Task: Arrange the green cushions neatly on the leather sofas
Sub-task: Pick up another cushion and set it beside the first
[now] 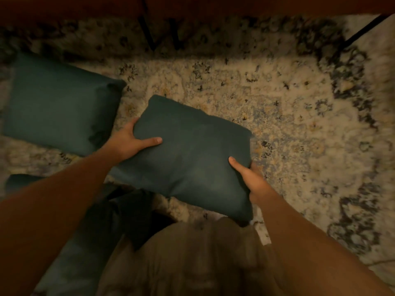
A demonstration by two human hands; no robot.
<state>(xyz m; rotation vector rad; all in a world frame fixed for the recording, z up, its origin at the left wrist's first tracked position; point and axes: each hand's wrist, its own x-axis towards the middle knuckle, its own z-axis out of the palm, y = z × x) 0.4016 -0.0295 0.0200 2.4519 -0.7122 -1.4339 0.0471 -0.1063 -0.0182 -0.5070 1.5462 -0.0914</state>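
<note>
Held cushion: a dark green cushion (192, 159) is being carried flat between two bare hands above the rug, tilted so its far corner is pointing up and away from the person; judging by the task, it is on its way to a sofa rather than being set down here
Left hand: the left hand (132, 139) is clasping the cushion's left edge, thumb lying across the top face and fingers tucked out of sight beneath
Right hand: the right hand (245, 174) is gripping the near right edge the same way, thumb on top; the two-sided hold is probably keeping the soft filling from sagging or folding
Look of the cushion: rectangular, plump, plain matte fabric, smooth apart from slight puckering at the corners; no pattern or piping is showing in the dim warm light
Second cushion: a matching green cushion (62, 107) is lying flat on the rug to the left, apart from the held one and not yet picked up
Third cushion: a further green cushion (70, 259), partly hidden behind the left forearm, is sitting at lower left; how it is lying cannot be told
Rug: a pale patterned rug (299, 116) with a dark floral border is spreading beneath everything
Sofa: a brown band along the top edge is likely the leather sofa (192, 7), with thin dark legs below it; no cushion is resting on it in this view
</note>
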